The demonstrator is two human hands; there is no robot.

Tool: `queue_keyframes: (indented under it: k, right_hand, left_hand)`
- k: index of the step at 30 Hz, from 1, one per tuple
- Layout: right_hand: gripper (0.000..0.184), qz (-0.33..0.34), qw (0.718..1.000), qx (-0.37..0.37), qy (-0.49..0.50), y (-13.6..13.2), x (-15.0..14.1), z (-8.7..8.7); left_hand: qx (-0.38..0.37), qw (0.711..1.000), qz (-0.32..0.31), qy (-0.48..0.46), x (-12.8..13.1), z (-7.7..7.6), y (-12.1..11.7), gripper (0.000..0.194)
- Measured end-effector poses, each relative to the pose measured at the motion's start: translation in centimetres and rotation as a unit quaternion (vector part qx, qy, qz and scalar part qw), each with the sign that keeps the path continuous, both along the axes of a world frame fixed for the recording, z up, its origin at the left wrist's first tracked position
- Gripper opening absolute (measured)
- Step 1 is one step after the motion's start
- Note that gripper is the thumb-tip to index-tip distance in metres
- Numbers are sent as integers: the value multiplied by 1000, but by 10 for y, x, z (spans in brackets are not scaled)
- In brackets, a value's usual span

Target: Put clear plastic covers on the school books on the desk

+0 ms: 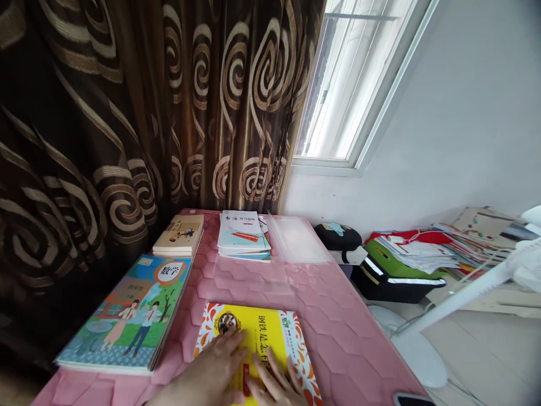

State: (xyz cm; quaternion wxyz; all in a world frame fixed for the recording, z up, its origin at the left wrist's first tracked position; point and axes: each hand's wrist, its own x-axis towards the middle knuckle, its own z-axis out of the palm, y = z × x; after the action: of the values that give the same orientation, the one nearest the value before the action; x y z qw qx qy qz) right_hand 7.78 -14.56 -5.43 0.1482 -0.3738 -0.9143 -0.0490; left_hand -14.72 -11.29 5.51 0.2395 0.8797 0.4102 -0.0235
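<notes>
A yellow book with an orange patterned border (270, 330) lies flat on the pink quilted table cover (338, 338) near the front edge. My left hand (213, 366) rests on its lower left part, fingers stretched flat. My right hand (274, 383) lies on the cover beside it, fingers spread. Neither hand grips anything.
A stack of textbooks with a colourful cartoon cover (127, 316) lies at the left. A tan book stack (180, 234) and a white-teal booklet pile (244, 234) sit at the back, next to a clear plastic folder (298, 239). A brown swirl curtain (127, 113) hangs behind. Cluttered papers (422, 251) lie right.
</notes>
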Motion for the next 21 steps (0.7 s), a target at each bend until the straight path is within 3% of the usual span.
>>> queue_keyframes:
  k: [3, 7, 15, 21]
  right_hand:
    - [56, 12, 1000, -14, -10, 5, 5, 6]
    - [56, 12, 997, -76, -7, 3, 3, 23]
    - [60, -28, 961, -276, -3, -6, -8, 73]
    - [59, -50, 949, -312, 5, -10, -14, 95]
  left_hand:
    - [-32, 998, -4, 54, -21, -4, -13, 84]
    - [-27, 998, -7, 55, -29, -9, -16, 87]
    - [-37, 997, 11, 70, -18, 21, -23, 80]
    - [30, 997, -3, 68, -24, 1, -29, 66]
